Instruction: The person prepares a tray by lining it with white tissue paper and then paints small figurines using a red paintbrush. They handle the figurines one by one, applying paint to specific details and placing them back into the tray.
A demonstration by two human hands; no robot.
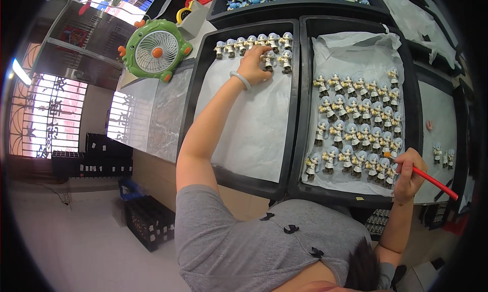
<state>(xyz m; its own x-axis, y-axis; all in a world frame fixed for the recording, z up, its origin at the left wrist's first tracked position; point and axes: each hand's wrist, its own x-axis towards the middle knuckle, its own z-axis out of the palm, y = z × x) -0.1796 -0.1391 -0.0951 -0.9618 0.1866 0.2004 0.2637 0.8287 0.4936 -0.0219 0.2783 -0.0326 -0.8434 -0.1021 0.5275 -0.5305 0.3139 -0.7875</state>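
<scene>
In the left paper-lined black tray point(292, 139), my left hand point(252, 67) has its thumb and fingers closed around a small figurine point(268, 62) with pale blue hair, a white coat and dark legs. A row of matching figurines point(251, 40) lies just beyond my fingers, along the tray's far side. My right hand point(408, 174) grips a slim red-handled tool point(436, 183), which looks like a brush. Its orange tip point(387, 154) is among the figurines point(351, 134) lying in several rows in the right black tray point(303, 89).
A green animal-shaped fan point(157, 52) stands left of the trays. Behind them, another black tray point(264, 11) is full of blue parts. At the far right, a few figurines point(437, 153) lie on white paper. Black crates point(148, 220) sit on the floor at left.
</scene>
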